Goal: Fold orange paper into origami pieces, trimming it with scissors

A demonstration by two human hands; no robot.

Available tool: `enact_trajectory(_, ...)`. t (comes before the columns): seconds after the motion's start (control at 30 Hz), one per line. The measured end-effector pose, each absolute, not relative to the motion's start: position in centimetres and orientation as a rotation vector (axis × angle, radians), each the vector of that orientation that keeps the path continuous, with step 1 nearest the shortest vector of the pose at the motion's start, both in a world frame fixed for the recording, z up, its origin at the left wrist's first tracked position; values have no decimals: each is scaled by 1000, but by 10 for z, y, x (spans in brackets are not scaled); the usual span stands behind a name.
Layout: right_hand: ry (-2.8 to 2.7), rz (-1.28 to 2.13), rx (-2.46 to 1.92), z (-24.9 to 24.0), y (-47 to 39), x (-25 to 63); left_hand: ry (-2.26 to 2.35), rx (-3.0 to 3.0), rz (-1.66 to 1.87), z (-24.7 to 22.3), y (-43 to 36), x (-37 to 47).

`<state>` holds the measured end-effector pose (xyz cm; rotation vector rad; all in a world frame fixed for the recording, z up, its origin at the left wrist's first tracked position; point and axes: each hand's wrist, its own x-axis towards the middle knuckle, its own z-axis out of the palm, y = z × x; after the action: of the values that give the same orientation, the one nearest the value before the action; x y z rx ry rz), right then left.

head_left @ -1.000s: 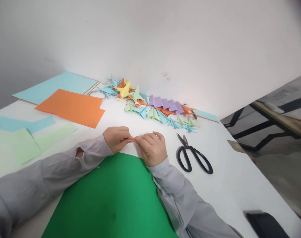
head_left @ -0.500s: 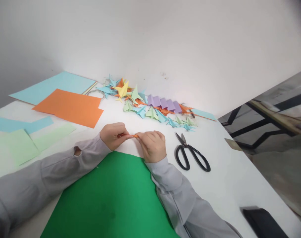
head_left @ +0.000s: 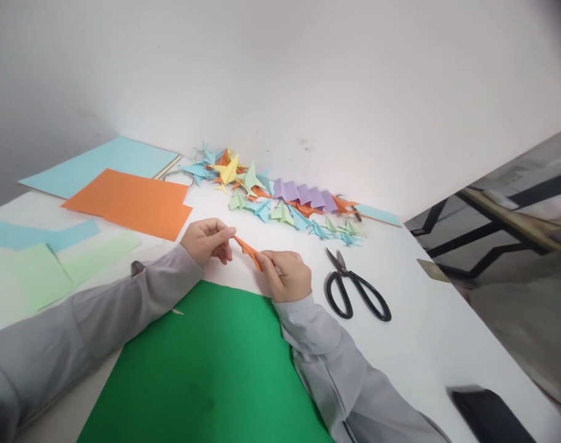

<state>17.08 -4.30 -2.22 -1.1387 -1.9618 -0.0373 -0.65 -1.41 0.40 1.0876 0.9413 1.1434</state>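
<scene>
A narrow piece of folded orange paper (head_left: 248, 250) is stretched between my two hands, above the white table and just beyond the green sheet (head_left: 211, 363). My right hand (head_left: 287, 275) is closed on its lower right end, with the thumb on top. At the upper left end, my left hand (head_left: 209, 240) has thumb and forefinger pinched at the paper's tip, its other fingers curled below. Black-handled scissors (head_left: 342, 277) lie partly open to the right of my right hand.
Along the wall sits a row of folded paper shapes (head_left: 262, 191), including purple pleated pieces (head_left: 304, 194). Orange sheets (head_left: 128, 200), a light blue board (head_left: 105, 161) and green paper pieces (head_left: 43, 277) lie at left. A black object (head_left: 490, 412) rests near the right edge.
My hands have moved slightly apart, the left one lifting a little. More of the orange folded paper shows between them, now slanting down to the right.
</scene>
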Motion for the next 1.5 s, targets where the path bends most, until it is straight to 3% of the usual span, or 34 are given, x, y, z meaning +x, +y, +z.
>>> enact_trajectory(0.27, -1773, 316, -1213, -18, -48, 165, 916, 1091, 1065, 5, -17, -4)
enact_trajectory(0.83, -1877, 253, -1063, -15, -51, 164, 815, 1383, 861, 8, -25, -2)
enact_trajectory(1.23, -1983, 50, -1042, -17, -50, 165, 900, 1404, 1002, 6, -27, -3)
enact_trajectory(1.5, -2118, 195, -953, -12, -50, 165, 862, 1438, 930, 4, -29, -2)
